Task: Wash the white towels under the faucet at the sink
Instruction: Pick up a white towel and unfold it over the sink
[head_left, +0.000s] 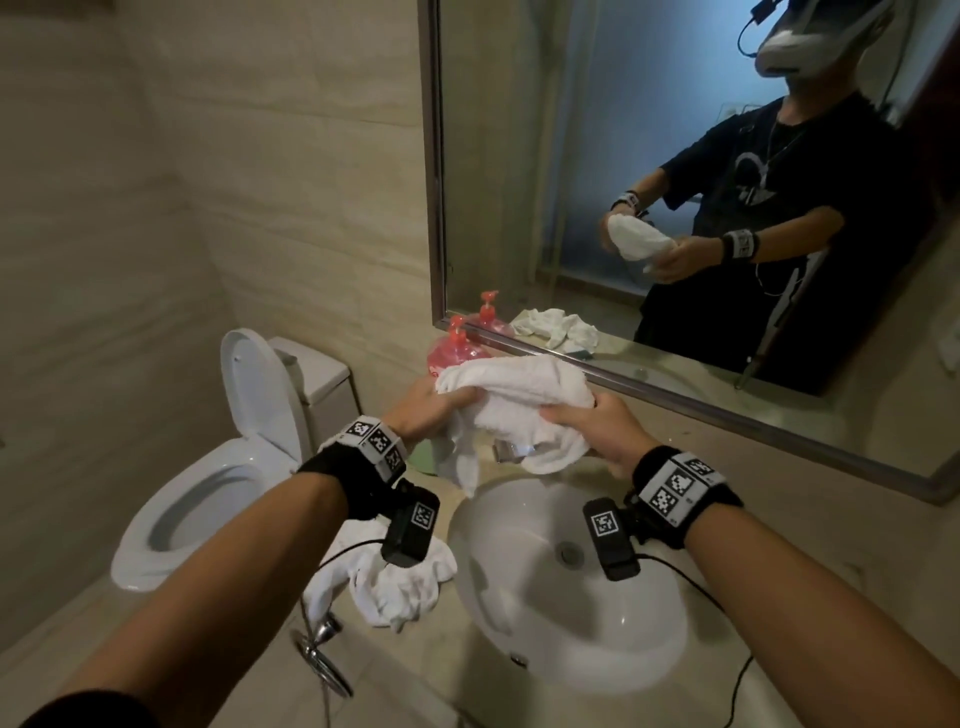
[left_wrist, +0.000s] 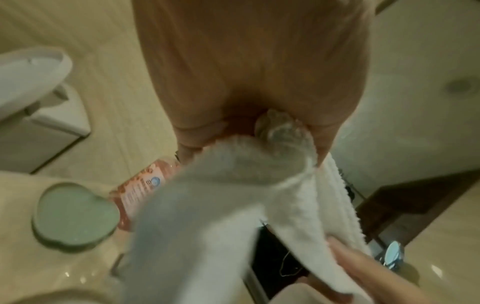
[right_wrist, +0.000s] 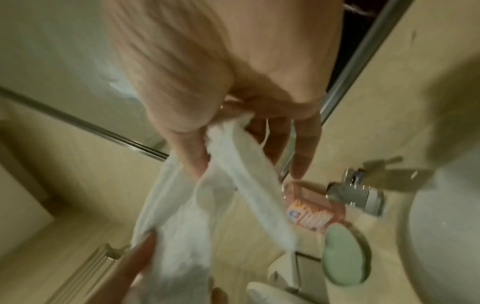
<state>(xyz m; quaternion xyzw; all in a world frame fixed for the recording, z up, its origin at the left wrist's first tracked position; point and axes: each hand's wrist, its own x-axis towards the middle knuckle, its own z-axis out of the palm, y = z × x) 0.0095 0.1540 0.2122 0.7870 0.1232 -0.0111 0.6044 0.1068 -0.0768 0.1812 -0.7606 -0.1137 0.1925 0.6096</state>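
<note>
Both hands hold one white towel in the air above the back rim of the white sink. My left hand grips its left end, seen close in the left wrist view as towel. My right hand pinches its right end, with the towel hanging between thumb and fingers. The chrome faucet is mostly hidden behind the hanging cloth; the faucet shows in the right wrist view. A second crumpled white towel lies on the counter left of the basin.
A pink soap pump bottle and a green heart-shaped dish stand on the counter behind the left hand. The wall mirror backs the counter. A toilet with raised lid is at the left. A chrome fitting sits at the counter's front.
</note>
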